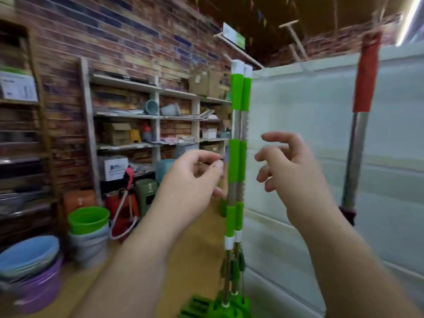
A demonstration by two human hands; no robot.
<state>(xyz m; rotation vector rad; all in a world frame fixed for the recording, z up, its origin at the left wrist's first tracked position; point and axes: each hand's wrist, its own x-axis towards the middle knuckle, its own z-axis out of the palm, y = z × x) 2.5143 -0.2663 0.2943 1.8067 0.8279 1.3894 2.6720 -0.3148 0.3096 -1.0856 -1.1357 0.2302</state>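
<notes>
Reaching toward two upright green mops (pixel 237 161), left hand (pixel 192 177) curled around nothing, right hand (pixel 291 171) spread and empty, where a glancing grab could topple both.

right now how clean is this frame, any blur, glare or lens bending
In the head view, motion blur smears everything, worst on the right hand and red-handled pole, least on the green mop handles; the ceiling light strip blows out top right, and the wide lens leans the shelves at left.
</notes>
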